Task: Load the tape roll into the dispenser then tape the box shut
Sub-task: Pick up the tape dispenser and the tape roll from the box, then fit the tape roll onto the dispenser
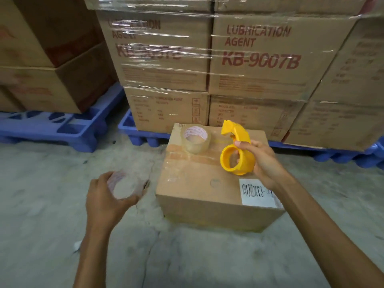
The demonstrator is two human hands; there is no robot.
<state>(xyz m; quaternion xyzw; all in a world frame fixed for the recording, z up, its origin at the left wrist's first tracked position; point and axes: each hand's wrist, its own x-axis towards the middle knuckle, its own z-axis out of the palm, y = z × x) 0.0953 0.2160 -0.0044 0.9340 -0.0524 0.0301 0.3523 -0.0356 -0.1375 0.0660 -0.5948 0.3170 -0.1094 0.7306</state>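
Observation:
A brown cardboard box (199, 183) sits on the concrete floor with a white label at its near right corner. On its far top stands a clear tape roll (195, 140). My right hand (259, 161) grips a yellow tape dispenser (236, 150) above the box's right side, its round hub facing left and holding no roll. My left hand (106, 196) holds a second clear tape roll (124, 185), blurred, over the floor to the left of the box.
Shrink-wrapped cartons marked "LUBRICATION AGENT KB-9007B" (257, 55) are stacked on a blue pallet (143, 136) right behind the box. More cartons stand on another blue pallet (52, 127) at the left. Bare concrete floor (197, 256) lies in front.

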